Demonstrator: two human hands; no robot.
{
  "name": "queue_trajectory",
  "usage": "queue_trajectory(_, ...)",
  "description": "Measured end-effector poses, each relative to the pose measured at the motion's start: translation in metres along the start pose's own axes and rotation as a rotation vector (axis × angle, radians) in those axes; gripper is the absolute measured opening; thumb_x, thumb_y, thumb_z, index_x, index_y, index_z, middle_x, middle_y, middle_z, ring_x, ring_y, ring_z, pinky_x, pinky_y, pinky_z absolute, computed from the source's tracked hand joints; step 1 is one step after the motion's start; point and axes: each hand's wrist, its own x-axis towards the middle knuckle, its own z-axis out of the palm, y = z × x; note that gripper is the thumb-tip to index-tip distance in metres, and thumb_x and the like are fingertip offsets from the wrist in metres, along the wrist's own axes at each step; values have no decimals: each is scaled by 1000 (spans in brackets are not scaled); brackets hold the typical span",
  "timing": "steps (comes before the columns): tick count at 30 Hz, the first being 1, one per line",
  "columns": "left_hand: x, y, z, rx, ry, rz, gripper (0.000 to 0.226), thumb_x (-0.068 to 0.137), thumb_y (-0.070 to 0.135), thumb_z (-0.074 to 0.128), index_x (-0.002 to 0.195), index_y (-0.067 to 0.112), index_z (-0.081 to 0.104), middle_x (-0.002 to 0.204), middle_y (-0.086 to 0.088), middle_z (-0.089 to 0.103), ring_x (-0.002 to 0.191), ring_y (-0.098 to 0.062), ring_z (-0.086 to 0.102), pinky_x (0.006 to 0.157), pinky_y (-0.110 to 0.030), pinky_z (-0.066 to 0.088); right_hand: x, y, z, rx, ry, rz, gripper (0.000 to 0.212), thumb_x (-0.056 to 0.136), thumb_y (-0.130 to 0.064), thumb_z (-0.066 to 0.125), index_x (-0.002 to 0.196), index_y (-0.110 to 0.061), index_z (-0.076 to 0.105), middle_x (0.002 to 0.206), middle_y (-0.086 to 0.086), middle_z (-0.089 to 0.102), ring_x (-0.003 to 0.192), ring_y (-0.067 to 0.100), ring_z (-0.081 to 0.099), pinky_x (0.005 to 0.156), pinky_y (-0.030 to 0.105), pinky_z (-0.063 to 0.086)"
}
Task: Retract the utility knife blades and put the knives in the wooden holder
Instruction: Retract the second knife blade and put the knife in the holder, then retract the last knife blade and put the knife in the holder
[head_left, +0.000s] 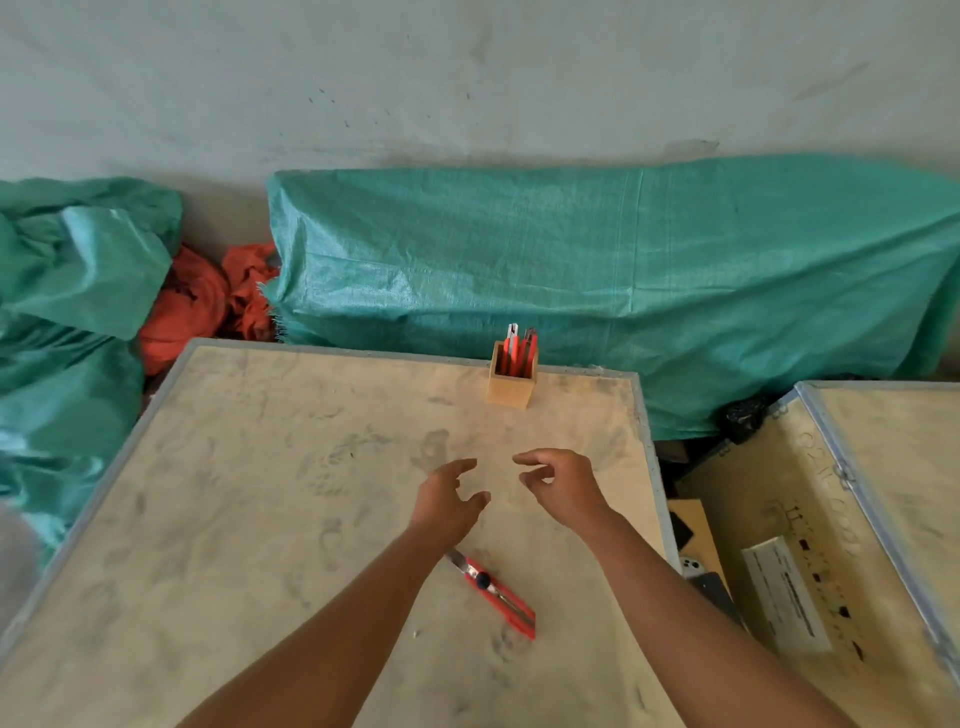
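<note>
A red utility knife (497, 592) lies flat on the dusty board (260, 519), its blade end out and partly hidden under my left wrist. A small wooden holder (511, 387) stands upright near the board's far edge with several red knives (519, 348) sticking out of its top. My left hand (448, 504) and my right hand (558, 483) hover side by side over the board, between the holder and the loose knife. Both hands have curled, spread fingers and hold nothing.
Green tarpaulin (597, 270) covers bulky shapes behind the board and at the left. Crumpled red cloth (208, 306) lies at the back left. A wooden crate (841, 519) with a white label stands at the right, with a dark gap between it and the board.
</note>
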Motion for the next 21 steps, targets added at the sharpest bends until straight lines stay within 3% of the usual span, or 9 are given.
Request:
queue_trajectory(5, -63, -56, 34, -48, 29, -150, 58, 79, 21, 76, 133, 20, 56, 125, -3, 62, 113, -19, 59, 92, -27, 47, -36, 18, 21, -33, -202, 77, 28, 91, -6, 71, 115, -18, 77, 120, 1, 75, 90, 14, 74, 80, 14, 51)
queue_trajectory(10, -103, -84, 78, 14, 81, -189, 64, 79, 24, 73, 138, 23, 49, 140, -2, 52, 120, -20, 56, 101, -33, 47, -55, 31, 48, -119, -364, 44, 32, 93, -5, 65, 121, -18, 74, 123, 3, 74, 106, 17, 72, 73, -1, 41)
queue_trajectory(12, -112, -89, 95, 69, 92, -216, 70, 79, 26, 72, 142, 20, 43, 140, -5, 49, 119, -23, 56, 101, -36, 48, -58, 34, 58, -156, -458, 34, 39, 95, 0, 58, 127, -18, 71, 130, 2, 70, 116, 18, 68, 80, 3, 44)
queue_trajectory(16, -121, -92, 120, 189, 123, -229, 70, 81, 31, 69, 142, 16, 39, 138, -10, 43, 122, -29, 48, 97, -36, 48, -55, 35, 71, -217, -599, 0, 51, 94, 7, 50, 133, -20, 67, 138, 2, 66, 127, 19, 63, 107, 25, 48)
queue_trajectory(21, -114, -91, 136, 224, 162, -174, 71, 81, 25, 66, 144, 20, 34, 128, -12, 43, 113, -32, 51, 87, -39, 54, -46, 37, 81, -251, -612, -48, 41, 93, 5, 57, 125, -17, 72, 127, 4, 73, 117, 18, 68, 106, 27, 50)
